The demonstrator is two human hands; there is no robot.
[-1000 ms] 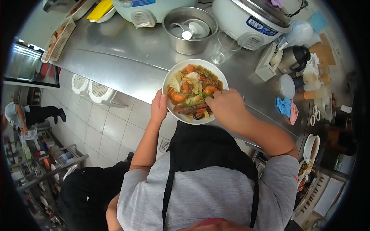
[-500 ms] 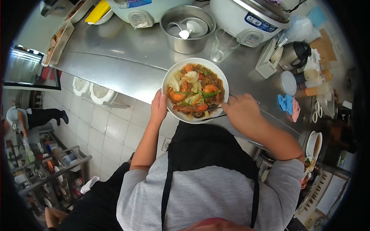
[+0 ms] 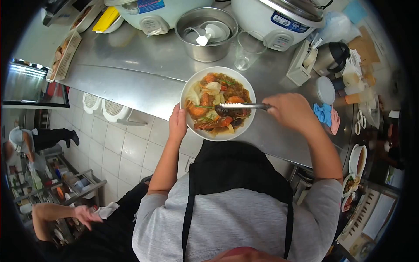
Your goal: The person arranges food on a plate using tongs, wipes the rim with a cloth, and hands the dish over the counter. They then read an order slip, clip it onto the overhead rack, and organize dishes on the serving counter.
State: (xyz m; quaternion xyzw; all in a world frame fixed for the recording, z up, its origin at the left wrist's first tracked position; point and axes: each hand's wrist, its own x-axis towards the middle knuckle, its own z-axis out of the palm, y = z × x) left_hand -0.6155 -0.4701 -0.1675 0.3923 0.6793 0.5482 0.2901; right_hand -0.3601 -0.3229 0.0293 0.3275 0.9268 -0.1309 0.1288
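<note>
"Where's the bowl [image 3: 183, 92] in relation to the fingers?"

"Between the two hands, at the near edge of the tabletop [image 3: 113, 50]. The left hand [image 3: 177, 123] has its fingers right on the bowl's left side. The right hand [image 3: 291, 111] is off to the right, its fingers clear of the rim."

"What are the left fingers doing?"

"Gripping the bowl's side. Part of the hand is hidden, so I can't tell how they spread underneath."

"And the right?"

"Curled tight around the handle end of the tongs [image 3: 248, 105]. Those reach over the right rim, and their dark end is at the food [image 3: 214, 88], near the middle of the bowl."

"Anything beside it?"

"A steel pot [image 3: 205, 53] and a clear glass [image 3: 250, 50], just beyond."
</note>
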